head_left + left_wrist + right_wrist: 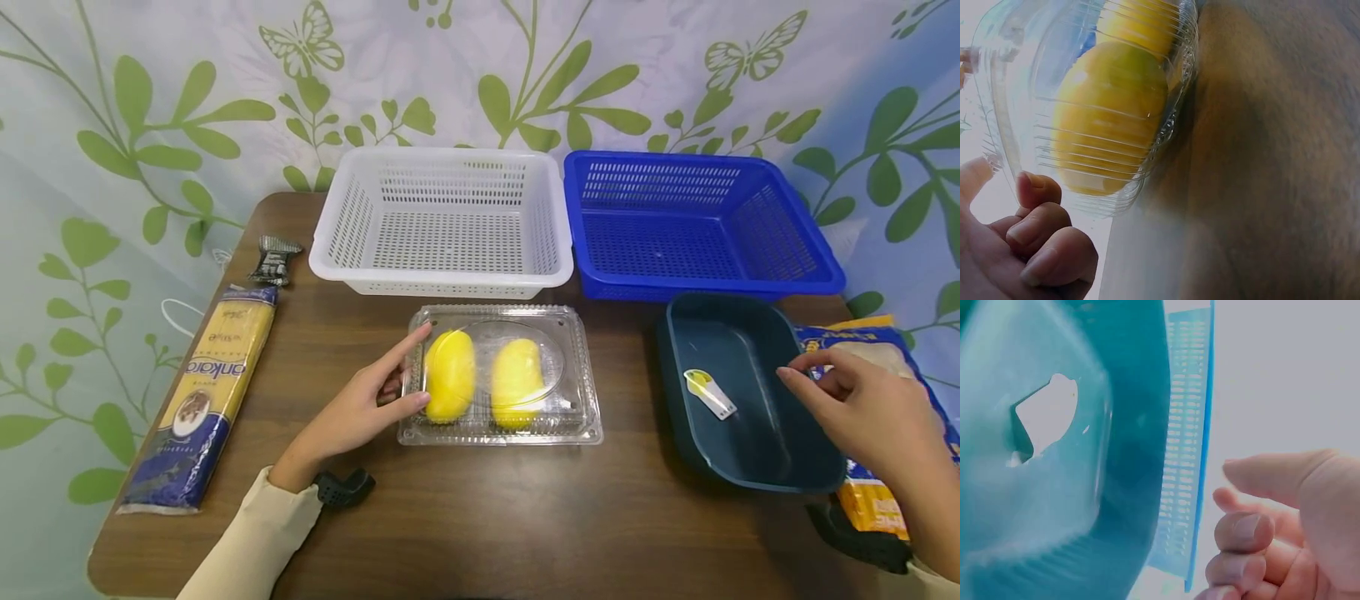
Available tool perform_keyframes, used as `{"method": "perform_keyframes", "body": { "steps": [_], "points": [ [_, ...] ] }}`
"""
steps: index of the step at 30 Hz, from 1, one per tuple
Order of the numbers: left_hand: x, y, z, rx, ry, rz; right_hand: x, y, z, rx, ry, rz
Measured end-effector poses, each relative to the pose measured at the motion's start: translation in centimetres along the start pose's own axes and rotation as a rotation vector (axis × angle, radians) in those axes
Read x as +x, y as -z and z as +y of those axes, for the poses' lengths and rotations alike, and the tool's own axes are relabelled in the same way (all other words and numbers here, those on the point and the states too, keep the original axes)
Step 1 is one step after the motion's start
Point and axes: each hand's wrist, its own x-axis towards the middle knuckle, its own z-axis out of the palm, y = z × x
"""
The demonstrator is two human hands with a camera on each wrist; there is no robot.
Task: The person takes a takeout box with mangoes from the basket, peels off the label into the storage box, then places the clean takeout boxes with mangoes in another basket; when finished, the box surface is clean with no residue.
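At the left edge of the clear plastic box (573, 400): left hand (375, 398), one, index finger and thumb extended and spread at the lid, the other fingers loosely curled beside the wall; no grip on the box. At the right side of the dark green tub (761, 425): right hand (873, 404), one, above the rim, fingers loosely bent, nothing held.

Box, one, lid down, on the table (525, 517), just in front of the white basket. Contents: yellow fruits (450, 379), two, side by side, apart.

Tub, one, in front of the blue basket. Contents: flat white-and-yellow piece (711, 396), one, lying on the floor towards the left wall.

Blue-and-orange bag (873, 508), one, right of the tub, partly hidden by hand and forearm.

Baskets, perforated, two, side by side at the back: white basket (450, 289), left; blue basket (663, 282), right.

Long "ankara" packet (202, 400), one, along the left edge; small dark wrapped item (273, 260), one, just beyond it.

Head view alone: bag, packet, wrapped item, white basket. Left wrist view alone: greenish patch on the nearer fruit. Right wrist view alone: clear gap between right thumb and forefinger.
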Motion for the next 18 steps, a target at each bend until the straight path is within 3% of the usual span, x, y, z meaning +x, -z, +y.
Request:
{"method": "perform_keyframes", "body": {
  "steps": [5,10,16,18],
  "points": [
    [0.1,-0.1,0.0,0.0,-0.003,0.003,1.6,0.4,0.9,0.166,-0.025,-0.058],
    [0.1,-0.2,0.0,0.013,-0.004,0.004,3.7,-0.2,1.9,0.479,-0.123,-0.119],
    [0.0,-0.2,-0.2,0.021,-0.009,0.013,5.6,-1.7,1.5,1.26,-0.267,-0.085],
    [0.0,-0.2,-0.3,0.021,-0.011,0.013,6.0,-2.2,0.9,1.4,-0.331,-0.059]
  ]
}}
